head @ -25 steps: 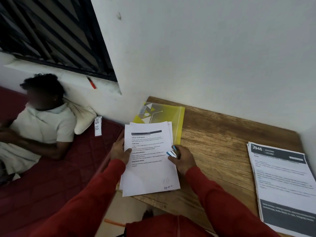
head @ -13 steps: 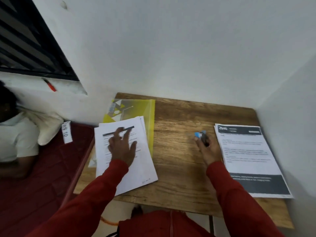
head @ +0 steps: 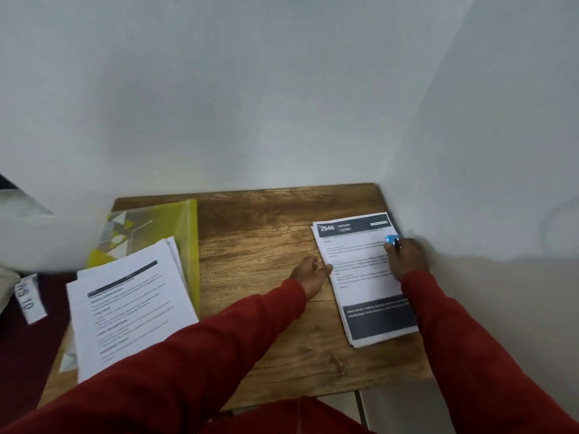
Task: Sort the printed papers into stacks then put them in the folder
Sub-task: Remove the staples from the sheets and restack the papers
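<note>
Nearest to the camera, two red sleeves (head: 219, 349) reach forward over the wooden worktop (head: 266, 277). On the near left part of the worktop lies the left stack of printed papers (head: 131, 308), white sheets with a dark bar across the top page; its near corner goes over the worktop's front edge, and the sheets are a little fanned at the far side. This stack partly covers a yellow folder (head: 188, 233), which lies flat under it and shows beyond it toward the wall. In the middle, the left hand (head: 310, 272) is at the left edge of the right stack of papers (head: 366, 283), its fingers loosely bent and its fingertips touching that edge; whether it grips the sheets cannot be told. The right stack lies on the right side of the worktop, near the corner of the wall, with a dark header where "2946" is printed and a dark band at the near end. The right hand (head: 407, 258) rests on the right part of this stack and holds a pen with a blue cap (head: 393, 240) in its curled fingers. On the far left, off the worktop, a white label (head: 28, 297) reading "WS 10" lies on a dark red surface.
</note>
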Motion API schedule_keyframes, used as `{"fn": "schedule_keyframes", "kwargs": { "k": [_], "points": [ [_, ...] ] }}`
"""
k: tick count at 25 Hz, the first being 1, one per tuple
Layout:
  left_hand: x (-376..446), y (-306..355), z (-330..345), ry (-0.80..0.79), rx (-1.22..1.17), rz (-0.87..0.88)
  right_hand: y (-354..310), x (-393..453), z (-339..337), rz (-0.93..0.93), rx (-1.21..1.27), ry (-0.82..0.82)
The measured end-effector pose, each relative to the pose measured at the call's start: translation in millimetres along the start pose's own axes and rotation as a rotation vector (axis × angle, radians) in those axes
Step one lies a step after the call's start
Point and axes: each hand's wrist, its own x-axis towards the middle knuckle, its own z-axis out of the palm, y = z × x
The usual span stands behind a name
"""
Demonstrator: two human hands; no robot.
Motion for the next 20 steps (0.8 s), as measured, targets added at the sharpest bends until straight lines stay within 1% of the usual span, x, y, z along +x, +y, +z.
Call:
{"fn": "schedule_keyframes", "kwargs": {
  "k": [4, 6, 8, 10, 12, 13, 15, 16, 18, 20],
  "points": [
    [12, 15, 38, 0.141, -0.234, -0.119, 22, -2, 17, -0.016, -0.037, -0.082],
    [20, 18, 44, 0.165, -0.346, -0.197, 27, -8, 24, -0.014, -0.024, -0.076],
    [31, 19, 41, 0.154, -0.449, -0.279, 30, -15, 30, -0.011, 0.010, -0.073],
    [33, 17, 37, 0.141, -0.517, -0.303, 27, -26, 34, -0.043, 0.016, -0.064],
    [33, 11, 33, 0.162, -0.472, -0.271, 17, -44, 42, -0.106, 0.038, -0.089],
    [30, 7, 32, 0.185, -0.398, -0.238, 8, -55, 46, -0.128, 0.019, -0.111],
    [19, 0, 28, 0.264, -0.261, -0.180, -5, -73, 58, -0.144, -0.065, -0.141],
    [13, -5, 21, 0.306, -0.231, -0.156, -12, -81, 63, -0.143, -0.078, -0.156],
    [1, -15, -5, 0.369, -0.225, -0.110, -24, -89, 69, -0.158, -0.018, -0.182],
    [-8, -30, -43, 0.396, -0.203, -0.055, -33, -88, 65, -0.184, 0.129, -0.159]
  ]
}}
